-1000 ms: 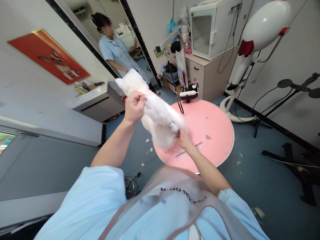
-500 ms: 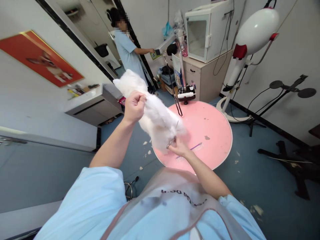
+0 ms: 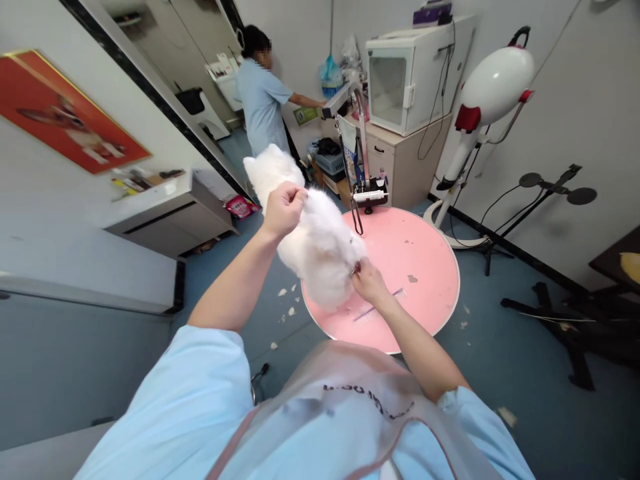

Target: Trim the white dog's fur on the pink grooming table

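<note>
A fluffy white dog (image 3: 325, 230), seen from behind, is on the round pink table (image 3: 430, 257), its head toward the far left. My left hand (image 3: 285, 208) is closed at the back of its neck, pinching the fur there. By the dog's rear, my right hand (image 3: 371, 281) is closed around a pair of scissors (image 3: 356, 269); only a small metal part shows, and the blades are lost against the dog's coat. A purple comb (image 3: 379, 305) lies on the table just below my right hand.
A metal grooming arm (image 3: 361, 127) with a hanging dark loop (image 3: 357, 220) rises from the table's far edge. A co-worker (image 3: 263, 100) stands beyond the dog. To the right is a white stand dryer (image 3: 500, 77). Fur tufts (image 3: 291, 311) lie on the floor.
My right hand has moved slightly right and up with the scissors, whose blade stood out before. The dog and my left hand appear further right, as the whole view has shifted.
</note>
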A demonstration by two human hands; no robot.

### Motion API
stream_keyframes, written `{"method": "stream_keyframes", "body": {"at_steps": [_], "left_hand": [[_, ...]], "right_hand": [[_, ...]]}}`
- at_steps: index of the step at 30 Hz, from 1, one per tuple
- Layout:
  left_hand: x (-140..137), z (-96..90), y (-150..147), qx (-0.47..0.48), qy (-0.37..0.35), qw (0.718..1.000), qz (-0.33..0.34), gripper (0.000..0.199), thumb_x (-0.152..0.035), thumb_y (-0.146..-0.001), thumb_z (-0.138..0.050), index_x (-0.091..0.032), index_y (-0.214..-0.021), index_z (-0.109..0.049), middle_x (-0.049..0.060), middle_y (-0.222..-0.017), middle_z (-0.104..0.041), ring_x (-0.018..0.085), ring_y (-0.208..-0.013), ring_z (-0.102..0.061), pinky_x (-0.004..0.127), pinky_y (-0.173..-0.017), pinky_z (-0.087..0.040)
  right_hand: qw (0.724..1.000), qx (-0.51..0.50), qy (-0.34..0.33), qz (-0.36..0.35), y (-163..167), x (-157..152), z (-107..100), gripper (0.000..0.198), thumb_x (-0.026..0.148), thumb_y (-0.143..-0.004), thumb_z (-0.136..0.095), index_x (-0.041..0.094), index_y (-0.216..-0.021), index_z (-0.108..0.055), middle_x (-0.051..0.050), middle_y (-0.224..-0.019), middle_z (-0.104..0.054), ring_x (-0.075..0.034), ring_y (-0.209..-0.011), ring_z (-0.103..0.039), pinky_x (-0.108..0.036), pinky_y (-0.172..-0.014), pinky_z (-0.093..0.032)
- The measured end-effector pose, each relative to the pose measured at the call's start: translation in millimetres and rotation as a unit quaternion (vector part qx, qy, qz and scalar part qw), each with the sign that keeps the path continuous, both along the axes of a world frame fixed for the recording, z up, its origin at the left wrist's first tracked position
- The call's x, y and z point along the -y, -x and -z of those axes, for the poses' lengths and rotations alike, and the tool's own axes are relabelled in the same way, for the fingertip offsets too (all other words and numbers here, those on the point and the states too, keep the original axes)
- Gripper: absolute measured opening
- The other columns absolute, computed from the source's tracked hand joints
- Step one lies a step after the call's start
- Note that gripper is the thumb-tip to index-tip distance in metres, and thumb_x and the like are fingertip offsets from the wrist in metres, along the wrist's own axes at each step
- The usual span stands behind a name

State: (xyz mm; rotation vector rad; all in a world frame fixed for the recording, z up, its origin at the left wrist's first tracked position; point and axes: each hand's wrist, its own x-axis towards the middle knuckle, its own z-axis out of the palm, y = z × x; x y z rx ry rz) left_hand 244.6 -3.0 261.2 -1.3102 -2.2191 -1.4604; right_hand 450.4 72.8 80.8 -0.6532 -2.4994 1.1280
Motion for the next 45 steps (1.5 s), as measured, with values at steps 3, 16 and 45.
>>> {"method": "stream_keyframes", "body": {"at_steps": [3, 16, 45], "left_hand": [[-7.4, -3.6, 0.0, 0.024, 0.014, 0.999, 0.019, 0.015, -0.023, -0.079, -0.054, -0.016, -0.066, -0.057, 0.001, -0.066, -0.056, 0.010, -0.061, -0.047, 0.022, -0.058, -0.039], [-64.8, -22.5, -11.8, -0.044, 0.144, 0.982, 0.116, 0.026, -0.026, -0.078, -0.052, -0.016, -0.054, -0.047, 0.000, -0.055, -0.044, 0.011, -0.059, -0.040, 0.027, -0.061, -0.030], [-137.0, -27.3, -50.9, 0.035, 0.260, 0.897, 0.355, 0.030, -0.029, -0.072, -0.072, -0.016, -0.053, -0.052, -0.002, -0.047, -0.039, 0.009, -0.047, -0.037, 0.028, -0.052, -0.029]], "right_hand": [[0.999, -0.029, -0.023, -0.006, -2.8, -1.7, -9.5, 0.031, 0.031, -0.080, -0.056, 0.020, -0.108, -0.048, -0.009, -0.102, -0.061, -0.025, -0.091, -0.060, -0.036, -0.078, -0.047], [0.988, -0.003, 0.029, 0.152, -7.1, 25.9, -19.5, 0.023, 0.024, -0.080, -0.048, 0.021, -0.103, -0.046, -0.006, -0.093, -0.063, -0.023, -0.084, -0.062, -0.034, -0.073, -0.046], [0.918, -0.034, 0.087, 0.385, -5.7, 61.3, -54.7, 0.024, 0.027, -0.071, -0.057, 0.024, -0.093, -0.048, 0.000, -0.082, -0.062, -0.021, -0.078, -0.062, -0.034, -0.069, -0.047]]}}
